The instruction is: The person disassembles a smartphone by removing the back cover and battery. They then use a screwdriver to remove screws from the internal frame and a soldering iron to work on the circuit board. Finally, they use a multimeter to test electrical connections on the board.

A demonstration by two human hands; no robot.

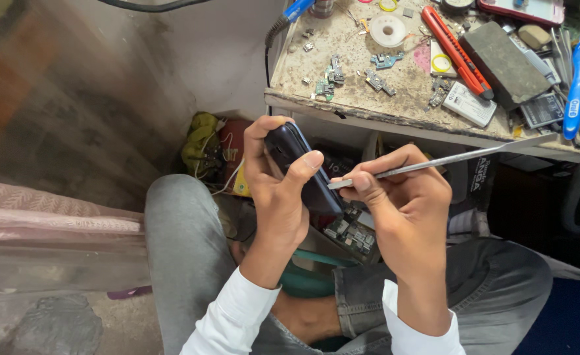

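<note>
Stained wooden workbench [359,98] strewn with small circuit parts, grey-trousered knees below, left hand [273,190] clamped around a dark phone [303,172] held upright over the lap, right hand [402,204] pinching a thin metal pry tool [435,162], flat tip just beside the phone's edge

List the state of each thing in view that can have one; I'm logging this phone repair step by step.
Left hand: closed around the dark phone, thumb across its edge.
Dark phone: held on edge above the lap, closed as far as shows.
Right hand: fingers pinching the metal pry tool.
Metal pry tool: held, flat tip at the phone's edge.
Red utility knife: lying on the workbench; blade not visible.
</note>
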